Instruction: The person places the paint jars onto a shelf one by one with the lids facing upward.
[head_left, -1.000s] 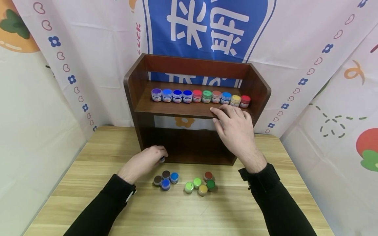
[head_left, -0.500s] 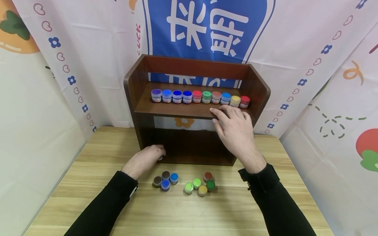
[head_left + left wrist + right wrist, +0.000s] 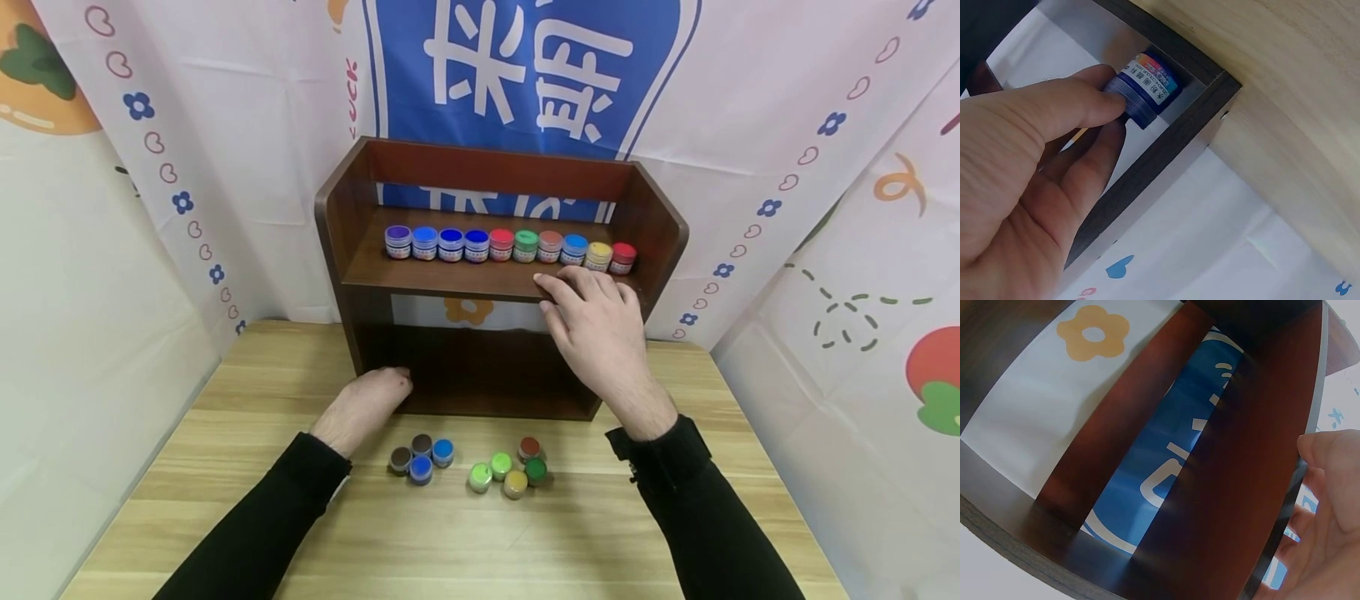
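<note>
Placing a blue jar at the left end of the lower tier of the shelf unit looks like the step in hand. The left hand has thumb and fingers closed in a pinch on the jar, near the corner of base board and side panel; whether it already rests on the board, I cannot tell. The next move, as I judge it, calls for seating the jar level, then loosening the pinch without tipping it. The right hand grips the front edge of the upper board, probably to steady it, just before a row of 10 jars. On the surface wait 4 jars and, beside them, 5 jars.

Compared with 0.5 s ago, the left hand sits slightly farther left and now covers the jar in the head view; the right hand has not shifted.
</note>
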### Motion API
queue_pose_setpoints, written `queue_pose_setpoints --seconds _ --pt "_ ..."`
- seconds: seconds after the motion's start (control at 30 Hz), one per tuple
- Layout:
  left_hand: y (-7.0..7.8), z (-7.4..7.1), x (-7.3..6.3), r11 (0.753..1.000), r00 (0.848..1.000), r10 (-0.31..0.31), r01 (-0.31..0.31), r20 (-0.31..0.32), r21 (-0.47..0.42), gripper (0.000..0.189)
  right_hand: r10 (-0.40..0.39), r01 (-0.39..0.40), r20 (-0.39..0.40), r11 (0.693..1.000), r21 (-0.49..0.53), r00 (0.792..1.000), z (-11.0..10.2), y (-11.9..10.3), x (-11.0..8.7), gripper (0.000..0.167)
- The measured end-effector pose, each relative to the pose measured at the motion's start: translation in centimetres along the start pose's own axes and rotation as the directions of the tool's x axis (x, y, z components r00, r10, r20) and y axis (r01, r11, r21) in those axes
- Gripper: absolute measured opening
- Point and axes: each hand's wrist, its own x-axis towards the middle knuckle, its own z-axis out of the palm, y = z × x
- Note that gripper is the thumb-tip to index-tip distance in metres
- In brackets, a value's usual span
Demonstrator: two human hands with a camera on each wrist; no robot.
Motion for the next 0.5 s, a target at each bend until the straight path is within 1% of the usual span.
queue_pose_setpoints --seconds 0.13,0.27,0.4,0.5 --pt "0.16 -0.09 -0.18 0.999 1.000 -0.011 0.011 -0.011 0.040 0.022 0.000 0.000 -0.002 1.000 0.002 1.000 0.03 0.05 0.05 0.042" --pt "0.24 -0.37 -0.27 0.999 1.000 -0.017 0.017 0.001 0.035 0.021 0.000 0.000 0.000 1.000 0.003 1.000 0.08 0.08 0.09 0.042" --pt "0.28 -0.76 -0.29 0.999 1.000 -0.016 0.016 0.016 -0.033 0.022 0.002 -0.002 0.004 1.000 0.001 1.000 -0.01 0.02 0.08 0.042" --pt "0.40 -0.97 -0.49 0.994 0.999 -0.029 0.033 0.044 -0.102 0.030 0.003 -0.003 0.005 1.000 0.002 1.000 -0.07 -0.01 0.08 0.043"
